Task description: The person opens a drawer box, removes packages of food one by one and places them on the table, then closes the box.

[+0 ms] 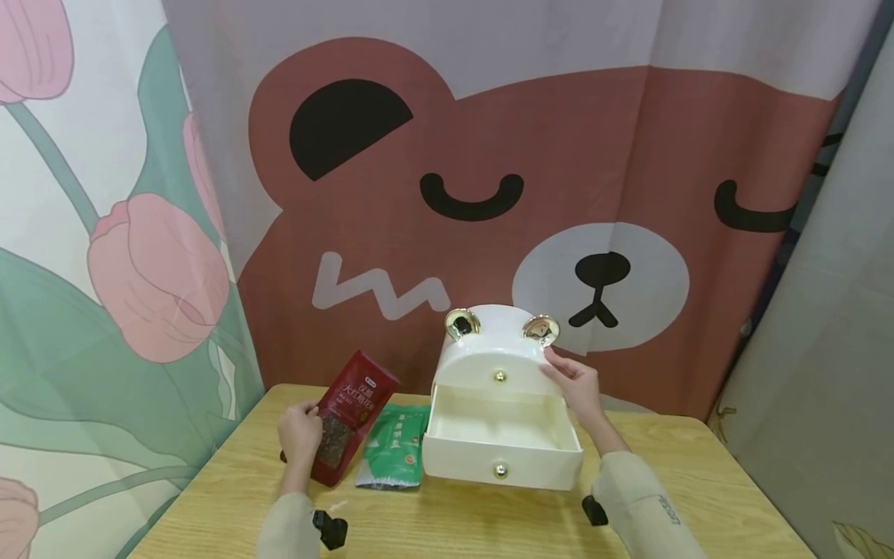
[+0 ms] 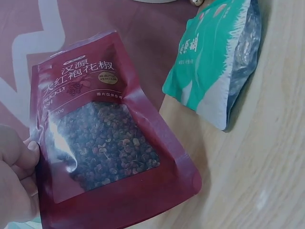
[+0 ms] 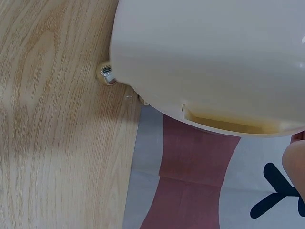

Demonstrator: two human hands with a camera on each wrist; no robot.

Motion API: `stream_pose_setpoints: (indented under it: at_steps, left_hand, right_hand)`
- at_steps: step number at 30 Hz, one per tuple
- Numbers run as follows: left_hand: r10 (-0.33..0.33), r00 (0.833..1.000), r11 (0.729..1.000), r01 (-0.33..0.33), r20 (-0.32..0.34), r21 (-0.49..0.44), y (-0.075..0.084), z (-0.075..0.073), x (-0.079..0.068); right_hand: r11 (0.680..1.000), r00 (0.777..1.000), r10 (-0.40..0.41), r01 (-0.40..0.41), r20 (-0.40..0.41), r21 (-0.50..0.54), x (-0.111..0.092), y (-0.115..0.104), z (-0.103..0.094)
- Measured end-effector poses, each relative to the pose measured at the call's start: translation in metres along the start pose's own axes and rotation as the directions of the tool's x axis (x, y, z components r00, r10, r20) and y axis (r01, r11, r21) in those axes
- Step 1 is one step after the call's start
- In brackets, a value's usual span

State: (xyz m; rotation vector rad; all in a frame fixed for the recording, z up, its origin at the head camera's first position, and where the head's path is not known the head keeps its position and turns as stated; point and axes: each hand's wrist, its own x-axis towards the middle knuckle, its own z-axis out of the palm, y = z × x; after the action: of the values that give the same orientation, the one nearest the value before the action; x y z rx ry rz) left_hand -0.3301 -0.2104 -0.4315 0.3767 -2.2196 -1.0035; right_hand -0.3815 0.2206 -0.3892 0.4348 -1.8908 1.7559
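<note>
My left hand (image 1: 300, 435) pinches the left edge of a red pouch of Sichuan peppercorns (image 2: 105, 143), held tilted with its printed front showing. Dark dried husks show through the pouch's clear window. On the right, a white frog-shaped drawer box (image 1: 489, 345) has gold-rimmed eyes and gold knobs. Its lower drawer (image 1: 503, 458) is pulled out and has nothing in it. My right hand (image 1: 576, 380) grips the upper right side of the box, just below the eye. Only part of that hand enters the right wrist view, at the right edge.
A green-and-white packet (image 1: 394, 446) lies between the red pouch and the box. Everything is on a light wooden table (image 1: 447, 528). Behind it hangs a bear-print curtain (image 1: 391, 233), with a tulip-print curtain (image 1: 56, 349) on the left.
</note>
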Motion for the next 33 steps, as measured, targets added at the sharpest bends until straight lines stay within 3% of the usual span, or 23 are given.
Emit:
stream_pose_setpoints:
  at_steps: [8, 17, 21, 24, 26, 30, 33]
  left_hand:
    - [-0.015, 1.0, 1.0, 0.015, -0.003, 0.011, -0.009, 0.005, -0.001]
    - [-0.06, 0.998, 0.998, 0.06, -0.012, -0.009, -0.016, 0.01, 0.003]
    - [-0.07, 0.998, 0.997, 0.07, -0.005, -0.025, -0.022, 0.011, 0.004]
    - [-0.097, 0.995, 0.995, 0.097, 0.004, -0.037, -0.027, 0.01, 0.004]
    - [-0.129, 0.992, 0.99, 0.129, 0.007, -0.052, -0.029, 0.009, 0.004]
    - [-0.167, 0.986, 0.983, 0.168, 0.009, -0.076, -0.032, 0.009, 0.007]
    - [-0.172, 0.985, 0.981, 0.171, -0.005, -0.087, -0.036, 0.01, 0.009]
  right_hand:
    - [0.996, 0.996, 0.084, -0.084, -0.019, -0.015, -0.003, -0.013, 0.003]
    - [0.997, 1.0, -0.017, 0.018, -0.007, 0.076, -0.002, -0.006, 0.003]
    - [0.998, 1.0, -0.029, 0.029, -0.006, 0.052, 0.003, 0.009, 0.0]
    - [0.997, 0.998, -0.065, 0.064, 0.018, 0.048, 0.011, 0.036, -0.006]
    - [0.997, 0.998, -0.061, 0.06, 0.025, 0.041, 0.011, 0.037, -0.006]
    - [0.999, 1.0, 0.015, -0.015, 0.006, 0.032, 0.001, 0.0, 0.001]
    - [0.999, 0.999, 0.038, -0.037, -0.012, 0.037, -0.002, -0.014, 0.004]
